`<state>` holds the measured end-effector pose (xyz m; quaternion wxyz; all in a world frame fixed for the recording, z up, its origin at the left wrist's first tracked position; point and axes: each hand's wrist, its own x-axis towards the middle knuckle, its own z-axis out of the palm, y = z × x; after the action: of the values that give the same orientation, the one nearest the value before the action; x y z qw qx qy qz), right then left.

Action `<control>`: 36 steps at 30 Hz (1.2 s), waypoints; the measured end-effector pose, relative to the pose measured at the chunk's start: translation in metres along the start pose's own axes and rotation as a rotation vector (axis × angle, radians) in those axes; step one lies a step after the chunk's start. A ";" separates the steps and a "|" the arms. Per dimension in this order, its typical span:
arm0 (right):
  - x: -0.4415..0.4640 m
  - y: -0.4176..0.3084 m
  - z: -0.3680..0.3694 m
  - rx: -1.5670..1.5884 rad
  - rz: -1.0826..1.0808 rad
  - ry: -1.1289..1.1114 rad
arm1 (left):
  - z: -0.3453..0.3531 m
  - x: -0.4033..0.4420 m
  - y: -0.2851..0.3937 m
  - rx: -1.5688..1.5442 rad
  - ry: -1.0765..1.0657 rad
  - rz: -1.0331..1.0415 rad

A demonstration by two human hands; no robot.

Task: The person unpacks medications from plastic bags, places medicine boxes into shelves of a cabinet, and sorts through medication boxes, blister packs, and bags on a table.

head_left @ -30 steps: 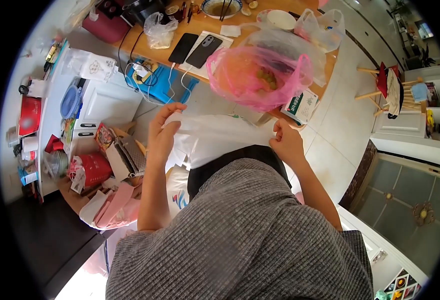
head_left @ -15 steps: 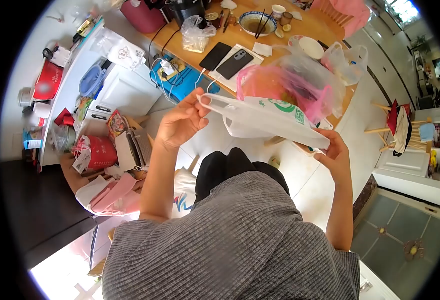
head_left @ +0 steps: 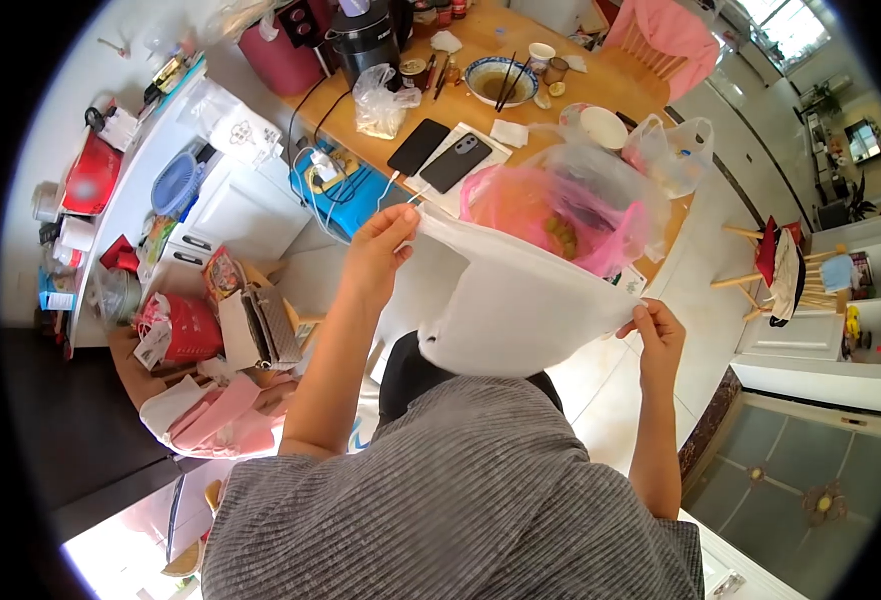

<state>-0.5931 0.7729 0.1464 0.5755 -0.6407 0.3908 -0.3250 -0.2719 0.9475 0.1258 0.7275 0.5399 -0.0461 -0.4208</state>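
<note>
A white plastic bag (head_left: 521,305) is stretched out in front of my body, between my two hands. My left hand (head_left: 383,250) pinches its upper left corner, and my right hand (head_left: 656,335) pinches its right corner. Just behind the bag, on the table (head_left: 361,150), lies a pink plastic bag (head_left: 601,235) with something green inside. Clear plastic (head_left: 601,175) is bunched beside it. Two phones, one black (head_left: 419,147) and one dark grey (head_left: 457,162), lie left of the pink bag with white cables plugged in.
A patterned bowl (head_left: 499,82) with chopsticks, a white plate (head_left: 603,127) and a knotted plastic bag (head_left: 383,102) are on the table. A blue stool (head_left: 346,205) holds a power strip. At left, a chair carries a red bag (head_left: 183,328). A wooden chair (head_left: 821,270) stands at right.
The white bag has turned from a slanted, folded shape with green print showing to a spread, plain white face hanging down. My left hand now pinches its corner; my right hand has moved slightly down.
</note>
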 end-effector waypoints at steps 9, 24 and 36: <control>-0.005 0.007 0.011 0.032 -0.040 -0.023 | 0.002 0.000 0.001 -0.358 -0.198 -0.096; -0.005 0.008 0.007 0.022 -0.071 0.305 | 0.004 -0.006 0.008 -0.130 -0.127 -0.105; -0.024 -0.012 0.067 -0.393 -0.361 -0.051 | 0.055 -0.052 -0.003 0.112 -0.302 0.133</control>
<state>-0.5450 0.8264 0.1506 0.3826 -0.8074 0.3110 -0.3239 -0.3355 0.9405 0.1657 0.7074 0.5061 -0.2138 -0.4447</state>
